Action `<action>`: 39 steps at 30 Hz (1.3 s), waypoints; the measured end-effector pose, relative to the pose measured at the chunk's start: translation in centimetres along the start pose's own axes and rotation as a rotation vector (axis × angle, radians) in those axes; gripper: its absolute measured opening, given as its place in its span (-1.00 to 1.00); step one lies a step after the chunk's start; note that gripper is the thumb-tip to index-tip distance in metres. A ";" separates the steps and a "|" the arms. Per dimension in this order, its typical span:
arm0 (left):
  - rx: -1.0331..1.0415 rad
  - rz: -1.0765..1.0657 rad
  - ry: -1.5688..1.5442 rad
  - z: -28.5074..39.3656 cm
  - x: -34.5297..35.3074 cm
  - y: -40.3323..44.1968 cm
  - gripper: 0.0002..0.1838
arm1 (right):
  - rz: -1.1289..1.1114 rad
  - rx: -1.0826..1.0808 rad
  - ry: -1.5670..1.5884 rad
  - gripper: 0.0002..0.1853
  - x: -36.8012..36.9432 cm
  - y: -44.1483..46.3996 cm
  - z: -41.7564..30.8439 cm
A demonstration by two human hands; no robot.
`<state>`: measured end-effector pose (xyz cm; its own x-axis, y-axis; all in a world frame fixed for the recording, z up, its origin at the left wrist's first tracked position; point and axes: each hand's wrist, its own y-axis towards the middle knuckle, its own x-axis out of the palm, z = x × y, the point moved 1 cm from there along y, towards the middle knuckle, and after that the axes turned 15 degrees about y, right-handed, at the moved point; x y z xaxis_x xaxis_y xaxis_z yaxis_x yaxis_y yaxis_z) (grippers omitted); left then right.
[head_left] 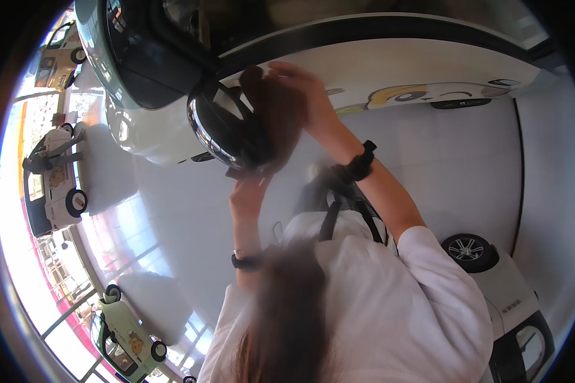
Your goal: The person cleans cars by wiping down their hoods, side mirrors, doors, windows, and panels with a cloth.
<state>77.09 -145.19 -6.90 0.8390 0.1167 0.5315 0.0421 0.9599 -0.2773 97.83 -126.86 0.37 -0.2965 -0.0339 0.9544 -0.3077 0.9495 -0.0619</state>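
Observation:
A glossy dark side mirror juts out from a white car with its window above. A brown cloth, blurred by motion, drapes over the mirror's right side. My right hand holds the cloth's upper part, with its fingers bent over the top edge. Below the mirror, my left hand grips the cloth's lower end; its fingertips are hidden behind cloth and mirror.
The car's white door carries a cartoon face and a dark handle. Another white car is at the lower right. More small cars, including a green one, stand by the bright windows at left, where a person is bent beside a car.

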 end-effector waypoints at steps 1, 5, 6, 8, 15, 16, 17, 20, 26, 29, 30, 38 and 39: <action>0.012 0.009 0.013 0.3 0.1 -0.3 -0.62 | -0.011 -0.001 -0.123 -0.57 0.4 0.5 1.0; 0.047 0.101 0.104 1.0 0.2 -1.6 -0.58 | -0.083 -0.024 -0.456 -0.58 -1.2 2.4 5.4; 0.054 0.140 0.136 1.2 0.4 -1.8 -0.57 | -0.088 -0.040 -0.504 -0.58 -1.8 2.5 5.8; 0.071 0.137 0.204 1.9 1.1 -2.7 -0.55 | -0.039 0.044 -0.550 -0.56 -3.2 3.2 6.3; 0.054 0.161 0.213 0.9 -0.5 -4.1 -0.56 | -0.080 0.416 -0.884 -0.50 -2.6 3.1 4.3; 0.055 0.137 0.209 0.6 -0.7 -4.0 -0.56 | -0.158 0.422 -0.880 -0.49 -2.8 3.1 4.1; 0.055 0.112 0.206 0.4 -1.1 -3.9 -0.56 | -0.156 0.424 -0.906 -0.49 -3.0 2.7 4.1; 0.049 0.060 0.230 0.9 -1.0 -3.8 -0.52 | -0.156 0.437 -0.873 -0.47 -3.6 0.7 4.6; 0.176 -0.084 0.145 3.4 -2.3 -4.7 -0.47 | 0.019 0.480 -0.586 -0.38 -3.9 -3.7 5.9; 0.354 -0.113 0.185 7.2 2.3 -4.9 -0.48 | 0.046 0.537 -0.642 -0.37 -3.8 -4.2 5.4; 0.391 -0.070 0.224 8.3 3.2 -5.3 -0.50 | 0.058 0.546 -0.662 -0.38 -4.2 -4.1 5.7; 0.573 0.558 0.895 10.8 7.7 -0.3 -0.72 | -0.143 0.509 -0.816 -0.50 -2.9 -2.0 3.4; 0.621 0.582 0.998 10.7 8.3 0.5 -0.76 | -0.144 0.458 -0.900 -0.47 -2.5 -1.5 3.0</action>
<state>78.27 -141.05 5.91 0.6982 0.5707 -0.4323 -0.4909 0.8211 0.2912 96.33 -129.12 -2.80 -0.7409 -0.5394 0.4000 -0.6544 0.7137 -0.2498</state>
